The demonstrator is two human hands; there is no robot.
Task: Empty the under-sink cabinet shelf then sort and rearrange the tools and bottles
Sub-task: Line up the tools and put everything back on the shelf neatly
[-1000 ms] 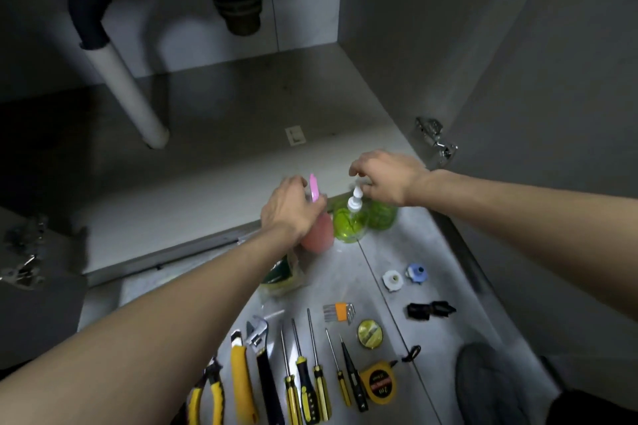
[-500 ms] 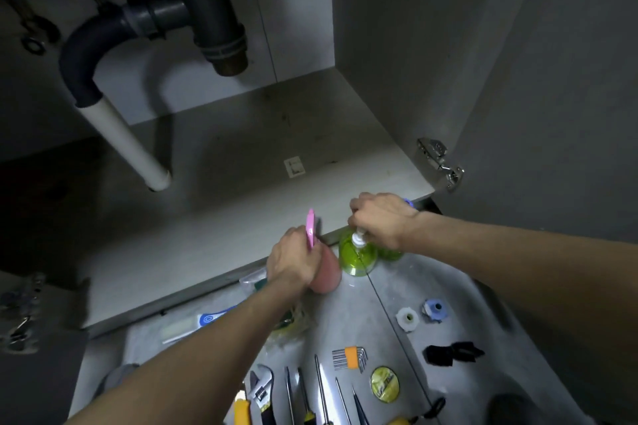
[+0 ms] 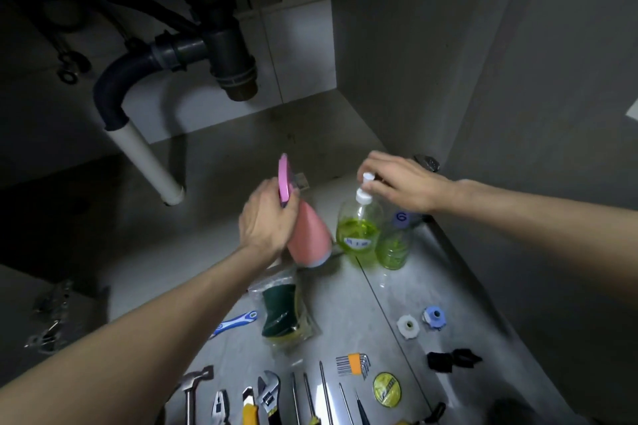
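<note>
Left hand point(image 3: 267, 217) wrapped round the neck of a pink spray bottle point(image 3: 307, 235), tilted, base seemingly just off the floor point(image 3: 348, 307); trigger side hidden behind the fingers. Right hand point(image 3: 400, 183) pinching the white pump head of a clear soap bottle point(image 3: 359, 228) half full of green liquid, label unreadable. Just beside it, a second green-tinted bottle point(image 3: 395, 245) with a blue cap marked 6, top partly covered by the right hand. Bare cabinet shelf point(image 3: 214, 162) behind. Along the lower edge, cut off: hammer point(image 3: 193, 386), adjustable wrench point(image 3: 267, 397), screwdriver shafts point(image 3: 324, 390).
</note>
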